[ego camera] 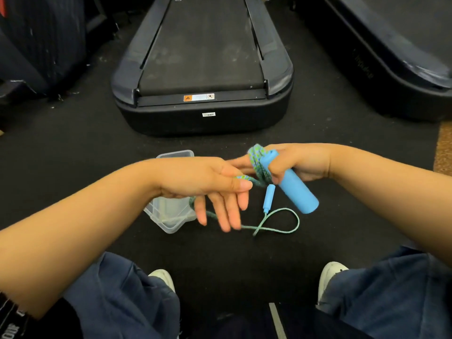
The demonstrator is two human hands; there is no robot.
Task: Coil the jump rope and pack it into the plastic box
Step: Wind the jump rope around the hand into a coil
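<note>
Person is sitting or crouching, both forearms reaching in toward centre of view.

Right hand [300, 160], just right of centre: fingers are curling tight round the large blue handle [298, 192], which is slanting down toward 5 o'clock with its free end clear of the fist. Several turns of the green-and-blue jump rope [259, 165] are sitting wound round that hand's outstretched fingers, against the handle's upper end.

Left hand [208, 179], at 9 o'clock of the right hand and nearly touching it: thumb and forefinger are pinching a strand of rope coming off the coil. The other three fingers are hanging straight down, loose.

From under the left hand the rope is dropping to the floor [73, 143], running behind the hanging fingers and crossing itself in a loop at 6 o'clock of the big handle. It is ending at a slimmer blue second handle [269, 196], between the two hands and lower.

Clear plastic box [168, 216] is lying on the dark floor beneath the left wrist, open, partly hidden by it. Rope is not in it.

Treadmill [200, 69] is standing at 12 o'clock. White shoes [163, 277] are showing at 6 o'clock.
</note>
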